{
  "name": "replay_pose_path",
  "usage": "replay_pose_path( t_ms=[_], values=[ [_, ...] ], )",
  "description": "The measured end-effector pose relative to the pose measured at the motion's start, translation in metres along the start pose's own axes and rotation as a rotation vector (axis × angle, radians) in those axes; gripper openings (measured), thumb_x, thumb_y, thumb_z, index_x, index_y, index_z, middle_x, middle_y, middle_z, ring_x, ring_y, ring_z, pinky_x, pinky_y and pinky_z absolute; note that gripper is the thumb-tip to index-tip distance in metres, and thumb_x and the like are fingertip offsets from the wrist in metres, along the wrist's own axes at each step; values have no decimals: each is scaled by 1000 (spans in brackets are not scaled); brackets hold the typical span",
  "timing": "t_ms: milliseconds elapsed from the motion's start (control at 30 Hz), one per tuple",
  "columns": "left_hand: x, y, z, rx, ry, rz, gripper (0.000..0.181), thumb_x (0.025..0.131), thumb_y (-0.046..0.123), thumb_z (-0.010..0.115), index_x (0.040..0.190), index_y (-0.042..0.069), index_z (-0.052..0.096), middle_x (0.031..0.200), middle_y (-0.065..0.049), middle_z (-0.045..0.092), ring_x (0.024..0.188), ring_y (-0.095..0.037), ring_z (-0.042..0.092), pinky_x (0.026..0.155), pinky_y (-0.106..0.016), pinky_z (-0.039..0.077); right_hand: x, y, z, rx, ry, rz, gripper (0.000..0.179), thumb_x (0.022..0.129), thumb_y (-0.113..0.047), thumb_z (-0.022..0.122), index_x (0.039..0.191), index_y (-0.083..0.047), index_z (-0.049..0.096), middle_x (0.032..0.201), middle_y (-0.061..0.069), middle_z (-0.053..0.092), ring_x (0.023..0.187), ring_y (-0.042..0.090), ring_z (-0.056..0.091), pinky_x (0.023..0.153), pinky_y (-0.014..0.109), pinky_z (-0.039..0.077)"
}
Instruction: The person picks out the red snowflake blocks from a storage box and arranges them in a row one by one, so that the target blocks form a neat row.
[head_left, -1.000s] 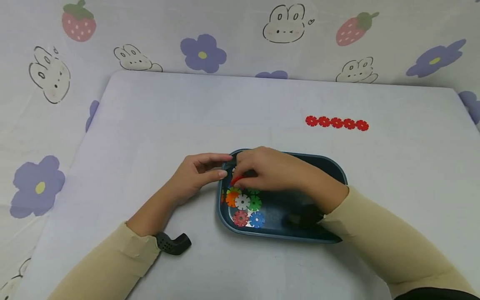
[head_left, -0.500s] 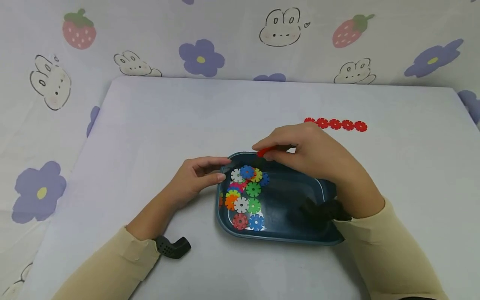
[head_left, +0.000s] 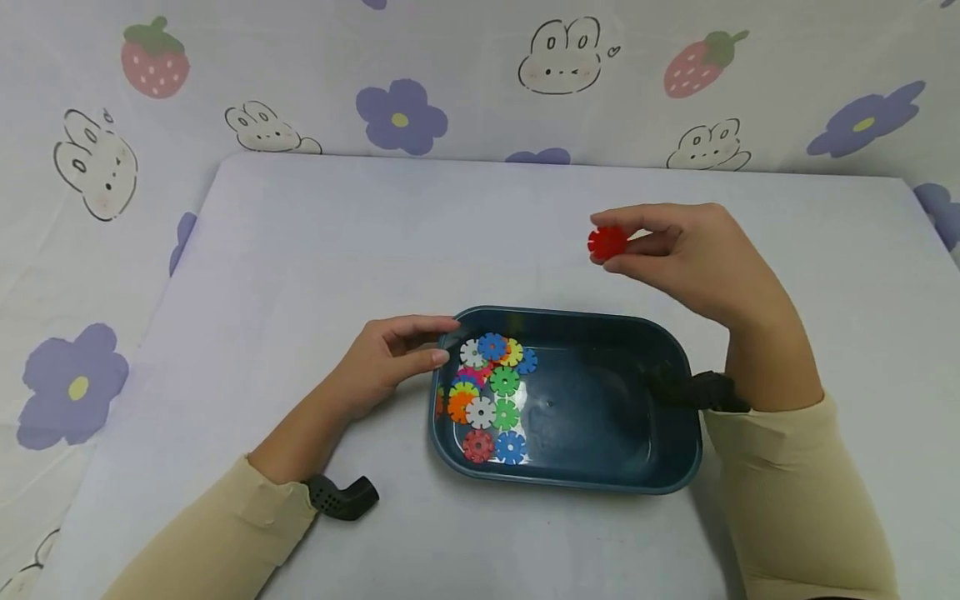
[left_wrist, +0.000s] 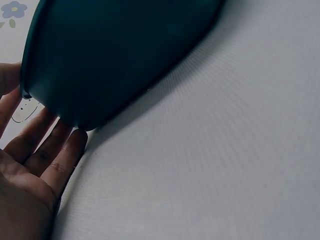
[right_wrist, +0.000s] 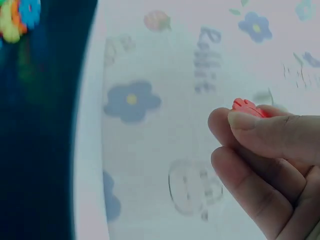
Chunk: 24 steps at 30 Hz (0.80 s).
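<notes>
My right hand (head_left: pixel 690 254) pinches a red snowflake disc (head_left: pixel 607 242) between thumb and fingers, above the back right of the table. In the right wrist view only the notched edge of this red disc (right_wrist: pixel 245 106) shows past the thumb. My left hand (head_left: pixel 390 354) holds the left end of a dark teal plastic tray (head_left: pixel 570 483), fingertips at its rim. In the left wrist view, other fingers of the left hand (left_wrist: pixel 45 155) lie against the tray's outer wall. Several colourful snowflake discs (head_left: pixel 480 412) lie in the tray's left part.
The tray stands on a white-covered table (head_left: pixel 360 225). A patterned cloth (head_left: pixel 465 75) hangs behind it. A black curved device (head_left: pixel 345 497) sits at the left wrist and another black device (head_left: pixel 716 392) at the right. The right hand covers the earlier row of red discs.
My right hand has lifted the red disc out of the tray and carried it to the back right, over the row of red discs. The left hand stays at the rim.
</notes>
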<state>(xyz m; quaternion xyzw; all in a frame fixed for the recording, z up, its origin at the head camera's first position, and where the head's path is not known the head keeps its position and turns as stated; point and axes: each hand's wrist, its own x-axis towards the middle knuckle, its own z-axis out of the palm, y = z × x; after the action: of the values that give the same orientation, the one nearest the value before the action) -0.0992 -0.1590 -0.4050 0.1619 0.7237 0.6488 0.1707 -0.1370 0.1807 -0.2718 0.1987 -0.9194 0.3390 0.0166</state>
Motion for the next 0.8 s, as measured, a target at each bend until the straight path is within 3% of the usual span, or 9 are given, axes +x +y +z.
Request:
replay_pose_path(
  t_ms=[100,200,333,467,667,800],
  values=[
    [0,0,0,-6,-1,-3,36,91,13,69,126,5,65,131,-8,63,112,-24,61,91,-26,54,-1,15,-11,32,48,101,44,84,-18,79,126,-18,69,110,7,74,88,4,72,74,5,48],
    [0,1,0,-14,-1,-8,36,91,13,69,126,4,65,131,-9,63,111,-24,62,91,-26,54,-1,34,-22,75,89,194,47,82,-22,80,128,-19,68,103,-6,74,82,-9,67,72,8,49],
    [0,1,1,-13,2,-11,36,91,14,70,126,6,66,131,-8,63,112,-23,62,92,-26,54,-4,62,-33,40,130,295,51,83,-31,79,131,-20,65,100,-15,73,84,-11,63,72,10,48],
    [0,1,1,-12,4,-13,36,91,13,69,126,6,66,130,-9,64,111,-22,62,91,-26,54,-6,94,-42,-31,134,409,58,85,-44,73,136,-22,60,105,-10,72,87,-9,59,76,17,46],
    [0,2,1,-6,8,-15,36,91,12,69,126,4,65,130,-10,64,111,-23,62,91,-26,54,-12,144,-46,-18,128,602,65,89,-53,64,145,-22,51,112,-3,63,85,7,59,72,20,46],
    [0,2,2,-9,6,-6,36,91,11,69,126,3,65,130,-12,64,111,-24,61,91,-26,54,-20,173,-44,-31,132,710,68,90,-56,60,147,-23,47,121,7,54,96,18,51,70,22,46]
  ],
)
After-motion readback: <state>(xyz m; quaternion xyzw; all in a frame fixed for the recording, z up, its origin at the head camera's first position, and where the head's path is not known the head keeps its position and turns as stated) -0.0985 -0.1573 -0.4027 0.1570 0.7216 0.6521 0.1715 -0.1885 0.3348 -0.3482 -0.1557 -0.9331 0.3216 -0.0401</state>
